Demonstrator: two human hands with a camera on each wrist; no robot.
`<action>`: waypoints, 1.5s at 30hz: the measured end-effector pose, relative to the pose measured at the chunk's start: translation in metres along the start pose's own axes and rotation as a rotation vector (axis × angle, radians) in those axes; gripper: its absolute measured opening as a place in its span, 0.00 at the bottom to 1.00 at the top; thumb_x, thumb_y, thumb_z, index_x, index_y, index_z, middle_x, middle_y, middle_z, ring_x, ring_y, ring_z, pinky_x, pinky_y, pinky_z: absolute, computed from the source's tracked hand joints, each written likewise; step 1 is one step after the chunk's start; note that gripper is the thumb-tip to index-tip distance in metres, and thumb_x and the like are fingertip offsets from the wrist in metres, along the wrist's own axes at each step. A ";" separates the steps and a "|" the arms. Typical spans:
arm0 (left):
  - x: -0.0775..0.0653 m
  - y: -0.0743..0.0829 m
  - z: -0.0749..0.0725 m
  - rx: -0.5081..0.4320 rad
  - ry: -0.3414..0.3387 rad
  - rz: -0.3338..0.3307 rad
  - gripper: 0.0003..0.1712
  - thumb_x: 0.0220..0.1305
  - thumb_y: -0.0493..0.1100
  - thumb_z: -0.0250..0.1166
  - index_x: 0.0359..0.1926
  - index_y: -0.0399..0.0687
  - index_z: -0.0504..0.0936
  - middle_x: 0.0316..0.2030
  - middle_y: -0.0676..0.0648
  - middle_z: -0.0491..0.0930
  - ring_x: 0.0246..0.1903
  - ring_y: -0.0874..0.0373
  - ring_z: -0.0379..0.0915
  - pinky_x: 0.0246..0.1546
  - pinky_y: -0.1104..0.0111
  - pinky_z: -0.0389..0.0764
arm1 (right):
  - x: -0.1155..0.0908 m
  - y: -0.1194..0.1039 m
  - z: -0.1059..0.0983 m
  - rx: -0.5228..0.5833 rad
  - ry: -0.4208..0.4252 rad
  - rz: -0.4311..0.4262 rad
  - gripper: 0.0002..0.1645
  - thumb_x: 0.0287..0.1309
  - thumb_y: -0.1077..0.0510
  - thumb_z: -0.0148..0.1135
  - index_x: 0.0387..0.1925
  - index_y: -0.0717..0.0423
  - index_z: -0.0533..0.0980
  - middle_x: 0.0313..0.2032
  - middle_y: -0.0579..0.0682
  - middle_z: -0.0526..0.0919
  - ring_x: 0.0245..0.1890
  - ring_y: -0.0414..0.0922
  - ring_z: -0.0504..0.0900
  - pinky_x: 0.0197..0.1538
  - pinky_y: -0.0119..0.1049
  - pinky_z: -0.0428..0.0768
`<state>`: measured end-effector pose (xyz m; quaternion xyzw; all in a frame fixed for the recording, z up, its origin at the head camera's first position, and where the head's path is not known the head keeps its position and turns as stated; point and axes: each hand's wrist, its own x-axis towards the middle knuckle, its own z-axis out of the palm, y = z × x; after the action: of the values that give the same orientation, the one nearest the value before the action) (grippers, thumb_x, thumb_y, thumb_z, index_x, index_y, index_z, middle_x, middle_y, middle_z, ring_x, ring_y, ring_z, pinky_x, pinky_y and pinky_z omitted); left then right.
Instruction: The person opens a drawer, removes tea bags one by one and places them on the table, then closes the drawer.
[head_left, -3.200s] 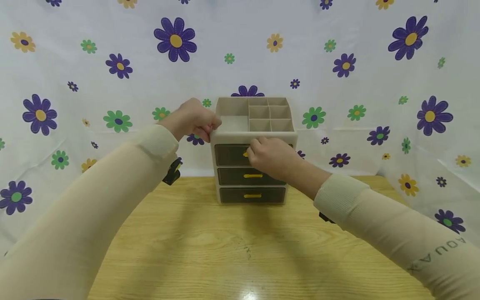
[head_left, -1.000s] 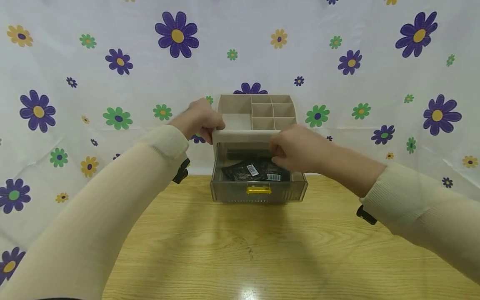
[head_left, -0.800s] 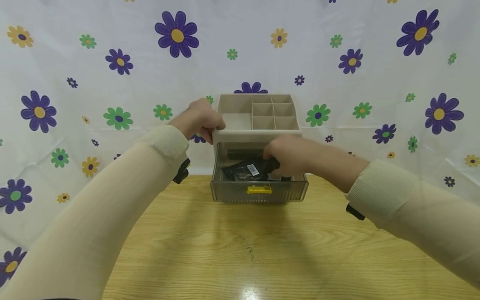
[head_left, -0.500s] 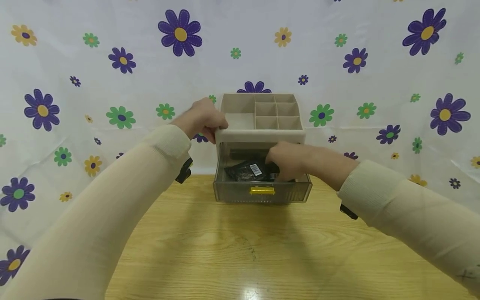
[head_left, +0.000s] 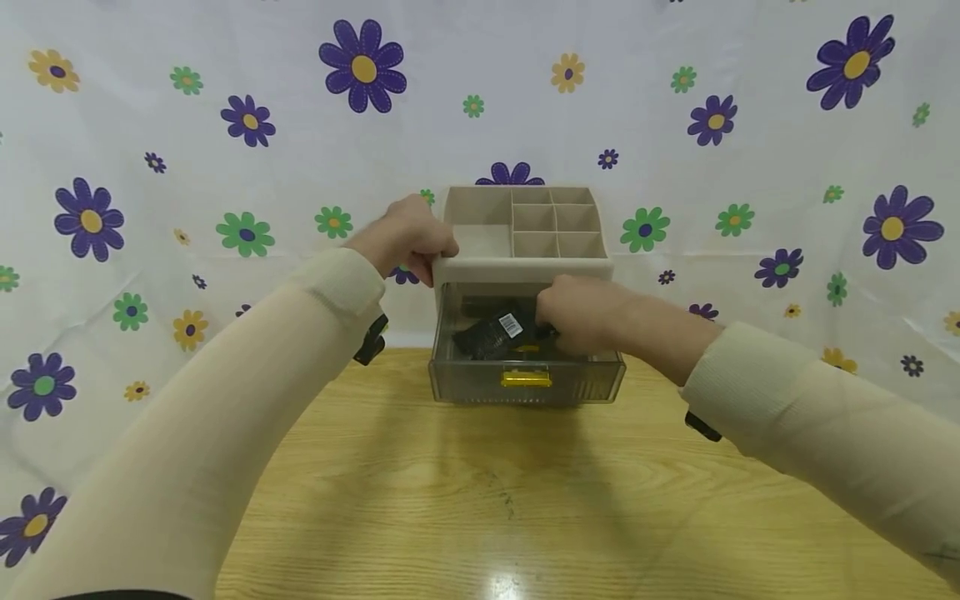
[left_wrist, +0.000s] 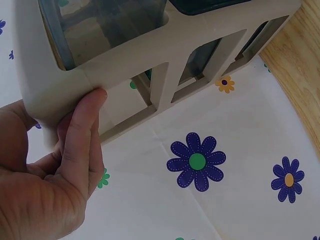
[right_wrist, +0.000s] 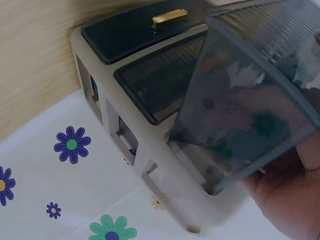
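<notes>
A beige desktop drawer organizer (head_left: 525,268) stands against the cloth, its grey see-through top drawer (head_left: 480,383) pulled out. My left hand (head_left: 411,233) grips the organizer's upper left corner; the left wrist view has the fingers (left_wrist: 82,125) on its side frame. My right hand (head_left: 581,315) reaches down into the drawer, fingers curled at a dark packet mostly hidden by the hand. Left of it lies a black packet (head_left: 483,337) with a white barcode label, tilted in the drawer. Through the clear drawer wall, the right wrist view shows the hand (right_wrist: 287,200) blurred.
Divided compartments (head_left: 555,221) fill the organizer's top right. A gold handle (head_left: 527,379) sits on the drawer front. In the right wrist view, a lower dark drawer (right_wrist: 135,37) is closed. The wooden table (head_left: 420,492) extends in front; flowered cloth (head_left: 525,100) hangs behind.
The top drawer has been pulled out and my right hand has gone from its handle down inside. The labelled packet has turned and shifted back. My left hand keeps its hold.
</notes>
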<state>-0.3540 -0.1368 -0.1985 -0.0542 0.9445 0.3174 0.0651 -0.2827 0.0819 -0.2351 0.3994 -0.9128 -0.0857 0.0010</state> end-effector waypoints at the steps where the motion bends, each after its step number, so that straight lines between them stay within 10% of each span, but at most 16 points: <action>1: 0.000 0.000 0.000 0.005 0.001 -0.001 0.19 0.53 0.38 0.59 0.43 0.28 0.68 0.30 0.34 0.78 0.20 0.49 0.79 0.26 0.63 0.84 | -0.001 0.000 -0.002 -0.016 0.010 0.005 0.03 0.47 0.62 0.61 0.25 0.52 0.79 0.21 0.44 0.77 0.22 0.42 0.73 0.28 0.36 0.79; 15: 0.004 -0.003 -0.001 0.027 0.014 0.013 0.19 0.52 0.38 0.59 0.42 0.28 0.69 0.29 0.34 0.78 0.19 0.49 0.78 0.24 0.63 0.84 | -0.023 -0.006 -0.042 0.044 0.082 0.059 0.14 0.55 0.44 0.60 0.34 0.48 0.80 0.27 0.45 0.81 0.26 0.41 0.77 0.34 0.39 0.81; 27: 0.005 -0.004 -0.001 0.018 0.013 0.015 0.19 0.51 0.38 0.59 0.41 0.28 0.68 0.28 0.33 0.78 0.19 0.48 0.78 0.23 0.63 0.83 | -0.053 0.014 -0.076 0.109 0.210 0.078 0.08 0.55 0.51 0.61 0.32 0.51 0.81 0.25 0.44 0.81 0.20 0.39 0.74 0.27 0.34 0.78; 45: 0.002 -0.002 0.001 0.032 0.007 0.026 0.17 0.51 0.39 0.59 0.37 0.28 0.69 0.23 0.35 0.79 0.19 0.49 0.78 0.24 0.63 0.83 | -0.094 0.079 -0.039 0.087 0.481 0.362 0.13 0.59 0.51 0.52 0.24 0.55 0.73 0.19 0.49 0.77 0.17 0.45 0.70 0.20 0.38 0.69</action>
<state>-0.3559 -0.1376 -0.2006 -0.0418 0.9503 0.3030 0.0586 -0.2729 0.1970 -0.1779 0.2386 -0.9455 0.0519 0.2152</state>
